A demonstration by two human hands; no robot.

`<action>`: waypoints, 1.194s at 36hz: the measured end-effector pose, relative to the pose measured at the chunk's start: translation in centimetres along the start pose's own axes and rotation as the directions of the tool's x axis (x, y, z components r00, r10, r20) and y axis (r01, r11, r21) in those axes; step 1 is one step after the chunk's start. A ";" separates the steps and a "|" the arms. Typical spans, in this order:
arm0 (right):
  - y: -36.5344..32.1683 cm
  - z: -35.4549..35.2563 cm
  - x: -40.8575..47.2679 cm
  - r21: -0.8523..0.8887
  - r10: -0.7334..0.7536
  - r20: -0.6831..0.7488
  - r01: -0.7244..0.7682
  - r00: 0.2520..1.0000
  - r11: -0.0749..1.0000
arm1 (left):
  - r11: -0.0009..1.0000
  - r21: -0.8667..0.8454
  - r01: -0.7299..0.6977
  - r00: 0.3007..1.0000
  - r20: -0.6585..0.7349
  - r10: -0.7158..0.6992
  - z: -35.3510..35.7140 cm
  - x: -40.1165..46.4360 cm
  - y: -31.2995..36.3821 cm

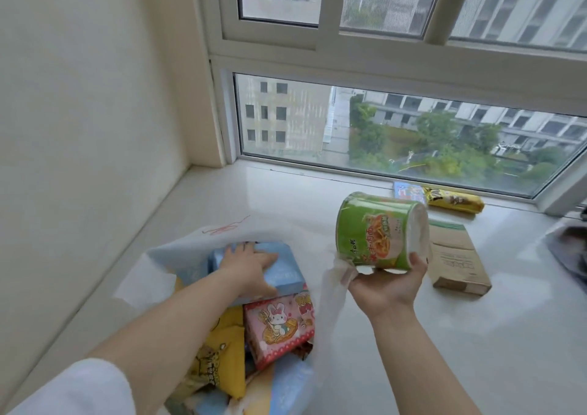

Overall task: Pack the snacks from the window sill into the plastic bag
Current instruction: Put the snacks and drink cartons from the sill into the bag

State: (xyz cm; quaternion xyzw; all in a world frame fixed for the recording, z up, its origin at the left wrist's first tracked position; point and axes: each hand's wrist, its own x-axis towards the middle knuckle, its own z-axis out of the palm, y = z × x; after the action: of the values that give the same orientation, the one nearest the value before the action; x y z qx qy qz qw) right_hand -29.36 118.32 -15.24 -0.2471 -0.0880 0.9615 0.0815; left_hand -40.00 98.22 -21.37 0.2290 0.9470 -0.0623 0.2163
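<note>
A white plastic bag (178, 249) lies open on the window sill (476, 335) at the lower left. Inside it are a light blue pack (286, 271), a pink box with a bunny (279, 325) and a yellow packet (222, 357). My left hand (251, 268) reaches into the bag and rests flat on the light blue pack. My right hand (390, 284) holds a green instant noodle cup (378, 233) on its side above the sill, right of the bag, and also pinches the bag's right edge.
A brown paper package (457, 259) lies on the sill right of the cup. By the window glass lie a small blue packet (408, 192) and a yellow snack bag (454, 200). A dark item (571, 249) shows at the right edge. A wall bounds the left.
</note>
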 end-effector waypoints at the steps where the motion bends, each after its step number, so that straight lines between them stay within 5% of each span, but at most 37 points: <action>1: 0.0 -0.1 0.1 -0.002 -0.008 -0.009 0.007 1.000 1.000 | 1.000 -0.022 0.001 1.000 -0.027 -0.002 0.1 0.3 -0.4; 6: 0.3 0.1 0.3 -0.108 -0.086 -0.020 0.083 0.996 0.991 | 0.997 -0.007 -0.071 0.985 -0.157 0.069 1.5 -0.6 0.7; 10: 0.8 0.4 0.6 -0.448 -0.140 -0.044 0.106 0.989 0.888 | 0.982 -0.152 -0.113 0.949 -0.308 0.061 1.1 -3.0 0.4; 14: 2.7 1.1 0.4 -0.683 -0.201 0.027 0.165 0.979 0.712 | 0.952 -0.276 0.133 0.742 -0.609 -0.280 1.4 -5.9 -3.0; 17: 5.0 1.4 0.7 -0.792 -0.242 0.166 0.275 0.956 0.544 | 0.812 -0.356 0.463 0.759 -0.314 -0.570 2.5 -8.2 -6.4; 20: 7.8 2.2 0.6 -0.814 -0.204 0.352 0.406 0.914 0.415 | 0.679 -0.423 0.601 0.742 -0.021 -0.670 4.9 -10.1 -8.6; 25: 12.0 2.3 0.2 -0.889 -0.105 0.444 0.452 0.890 0.078 | 0.649 -0.431 0.627 0.704 -0.045 -0.709 6.8 -12.4 -11.4; 31: 16.3 1.7 0.8 -0.706 0.139 0.542 0.540 0.828 -0.458 | 0.584 -0.678 0.446 0.557 -0.300 -0.774 2.5 -14.5 -14.9; 35: 17.8 0.3 -0.3 -0.364 0.320 0.597 0.604 0.735 -0.708 | 0.568 -0.777 0.272 0.570 -0.346 -0.746 -0.2 -15.3 -16.0; 39: 19.4 -0.8 -1.1 -0.022 0.580 0.442 0.655 0.684 -0.756 | 0.532 -0.809 0.250 0.553 -0.332 -0.764 0.1 -15.5 -16.1; 43: 22.1 0.2 0.9 -0.171 0.465 0.378 0.554 0.801 -0.815 | 0.522 -0.821 0.233 0.578 -0.315 -0.753 0.4 -15.4 -15.9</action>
State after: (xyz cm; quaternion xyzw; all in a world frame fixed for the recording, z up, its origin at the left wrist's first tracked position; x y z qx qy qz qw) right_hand -32.69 96.97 -20.13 0.1644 -0.9769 0.1036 -0.0893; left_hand -34.79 77.73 -14.70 -0.1681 0.9280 0.3221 -0.0819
